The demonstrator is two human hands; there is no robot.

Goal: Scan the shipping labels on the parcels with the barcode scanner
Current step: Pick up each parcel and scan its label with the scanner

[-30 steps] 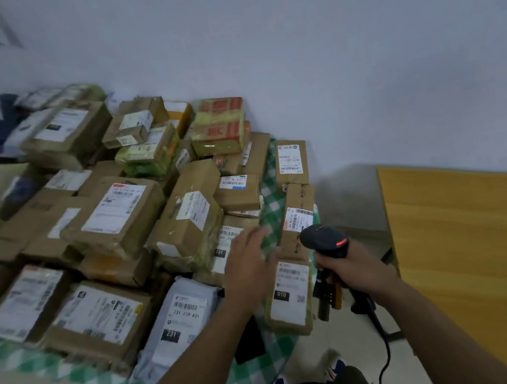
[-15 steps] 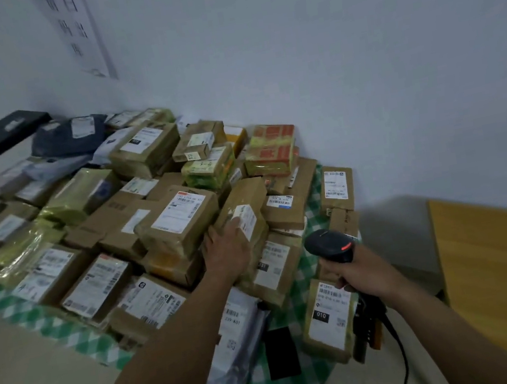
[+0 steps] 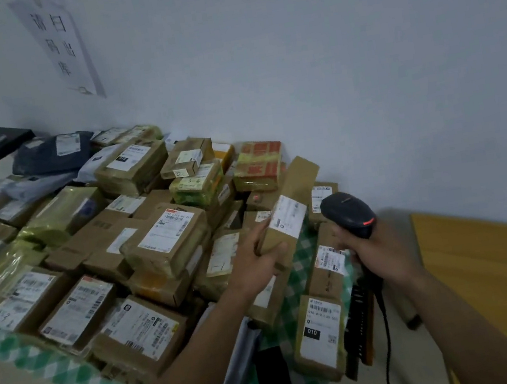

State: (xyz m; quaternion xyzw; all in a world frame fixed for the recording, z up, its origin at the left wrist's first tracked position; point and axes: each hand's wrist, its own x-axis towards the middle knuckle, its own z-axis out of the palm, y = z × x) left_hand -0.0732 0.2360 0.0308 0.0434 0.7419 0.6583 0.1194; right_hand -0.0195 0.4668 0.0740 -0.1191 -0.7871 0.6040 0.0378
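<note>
Head view: left hand (image 3: 258, 265) grips a tilted box (image 3: 296, 182) at the right edge of the pile (image 3: 167, 237), its label (image 3: 289, 221) toward the scanner (image 3: 348, 215), clasped in the right hand (image 3: 373, 253) just beside; aim squarely at the label, box steady

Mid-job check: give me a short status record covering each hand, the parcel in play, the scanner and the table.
left hand: grips the lower end of a brown box, held tilted above the pile
label: white, on the box face turned toward the scanner
right hand: holds the scanner by its handle, beside the label, not touching it
scanner light: red, showing on its head
table: green checked cloth, crowded with labelled parcels
</note>
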